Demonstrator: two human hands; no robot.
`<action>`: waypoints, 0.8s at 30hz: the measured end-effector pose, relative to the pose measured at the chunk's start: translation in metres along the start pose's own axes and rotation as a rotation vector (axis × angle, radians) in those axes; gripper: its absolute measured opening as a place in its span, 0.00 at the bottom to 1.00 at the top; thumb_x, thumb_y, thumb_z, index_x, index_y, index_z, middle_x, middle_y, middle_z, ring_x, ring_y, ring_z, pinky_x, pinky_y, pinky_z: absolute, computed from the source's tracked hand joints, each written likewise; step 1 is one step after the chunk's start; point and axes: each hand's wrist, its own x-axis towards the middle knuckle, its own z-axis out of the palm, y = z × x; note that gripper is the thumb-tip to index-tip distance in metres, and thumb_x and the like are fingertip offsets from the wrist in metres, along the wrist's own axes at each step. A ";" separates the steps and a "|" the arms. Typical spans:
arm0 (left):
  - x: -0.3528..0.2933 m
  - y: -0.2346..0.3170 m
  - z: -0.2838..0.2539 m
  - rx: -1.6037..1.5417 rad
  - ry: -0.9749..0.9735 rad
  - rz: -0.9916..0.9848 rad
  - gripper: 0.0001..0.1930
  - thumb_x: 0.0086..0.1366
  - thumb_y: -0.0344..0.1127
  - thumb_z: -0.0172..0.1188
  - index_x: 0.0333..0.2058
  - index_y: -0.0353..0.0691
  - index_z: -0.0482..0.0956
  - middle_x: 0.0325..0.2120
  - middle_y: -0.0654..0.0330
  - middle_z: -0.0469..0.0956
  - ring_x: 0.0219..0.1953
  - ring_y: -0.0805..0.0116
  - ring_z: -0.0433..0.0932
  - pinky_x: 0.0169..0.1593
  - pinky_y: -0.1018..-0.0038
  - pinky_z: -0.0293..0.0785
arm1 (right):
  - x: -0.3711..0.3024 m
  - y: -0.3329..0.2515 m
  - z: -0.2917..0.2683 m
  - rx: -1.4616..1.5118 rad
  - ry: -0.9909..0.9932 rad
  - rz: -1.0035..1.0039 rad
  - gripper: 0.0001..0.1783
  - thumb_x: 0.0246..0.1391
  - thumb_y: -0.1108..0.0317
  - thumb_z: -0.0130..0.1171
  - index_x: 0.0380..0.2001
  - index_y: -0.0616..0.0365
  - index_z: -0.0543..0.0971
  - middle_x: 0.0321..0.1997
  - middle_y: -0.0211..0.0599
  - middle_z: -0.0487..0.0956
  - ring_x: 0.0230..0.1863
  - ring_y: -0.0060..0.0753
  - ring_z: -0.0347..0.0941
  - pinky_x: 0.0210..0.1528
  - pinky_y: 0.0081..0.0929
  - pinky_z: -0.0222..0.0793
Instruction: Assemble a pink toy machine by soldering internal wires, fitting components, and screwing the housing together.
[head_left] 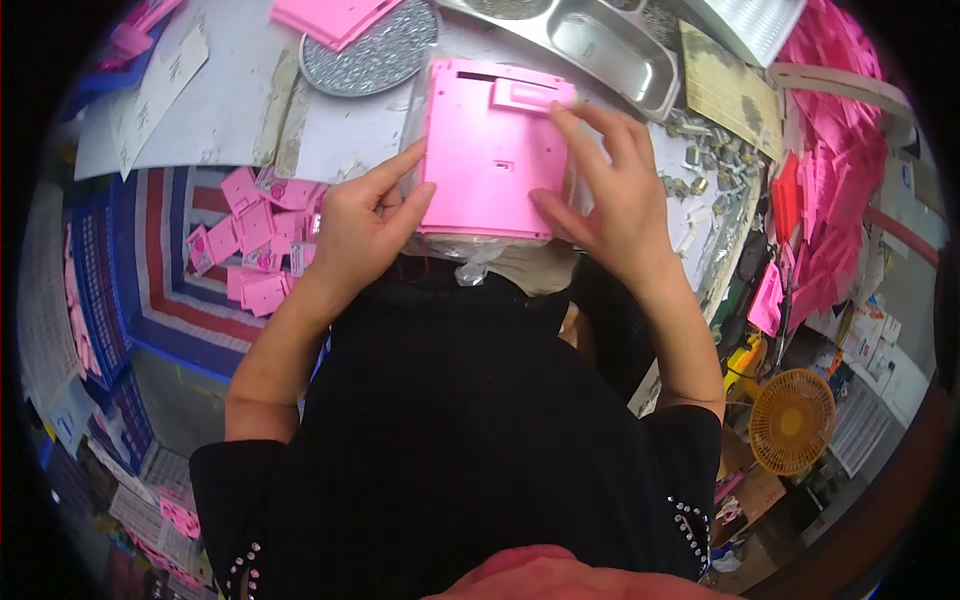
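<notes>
A flat, squarish pink plastic panel (470, 150) lies in front of me on a clear plastic bag (478, 262). My left hand (370, 222) holds the panel's left edge, thumb on its face and the other fingers bent at its side. At the right edge is my right hand (620, 190), its thumb on the lower part of the panel. Its fingertips touch the end of a small pink rectangular piece (530, 95), which sits tilted over the upper right of the panel, next to a dark slot.
A round tray of small metal parts (370, 60) and a steel compartment tray (610, 50) stand beyond the panel. Small metal pieces (705, 160) lie to the right. A blue crate (180, 340) with pink parts (255, 225) is at left, an orange fan (792, 420) at lower right.
</notes>
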 end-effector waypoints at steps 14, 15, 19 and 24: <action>-0.044 -0.013 -0.008 0.210 -0.071 0.189 0.06 0.60 0.30 0.71 0.33 0.37 0.82 0.17 0.60 0.71 0.17 0.71 0.70 0.23 0.72 0.65 | 0.036 -0.038 0.034 0.025 -0.163 -0.281 0.33 0.51 0.55 0.66 0.61 0.52 0.77 0.71 0.38 0.70 0.76 0.50 0.57 0.74 0.60 0.49; -0.043 -0.018 -0.003 0.189 -0.056 0.235 0.06 0.61 0.30 0.70 0.33 0.36 0.82 0.18 0.59 0.73 0.18 0.70 0.71 0.24 0.71 0.66 | 0.042 -0.037 0.037 0.043 -0.137 -0.354 0.30 0.50 0.52 0.68 0.56 0.50 0.79 0.66 0.34 0.74 0.74 0.44 0.60 0.72 0.66 0.48; -0.044 -0.019 -0.001 0.017 -0.086 0.183 0.04 0.66 0.29 0.65 0.33 0.34 0.82 0.21 0.55 0.78 0.20 0.63 0.76 0.26 0.69 0.69 | 0.043 -0.029 0.056 0.093 -0.103 -0.528 0.24 0.50 0.52 0.69 0.50 0.45 0.82 0.56 0.25 0.78 0.72 0.33 0.65 0.69 0.77 0.42; -0.047 -0.018 0.001 -0.069 -0.111 0.019 0.06 0.67 0.33 0.62 0.33 0.36 0.82 0.23 0.51 0.79 0.25 0.51 0.80 0.28 0.61 0.72 | 0.043 -0.028 0.056 0.133 -0.079 -0.524 0.24 0.49 0.53 0.70 0.50 0.46 0.83 0.55 0.25 0.79 0.71 0.34 0.66 0.70 0.75 0.41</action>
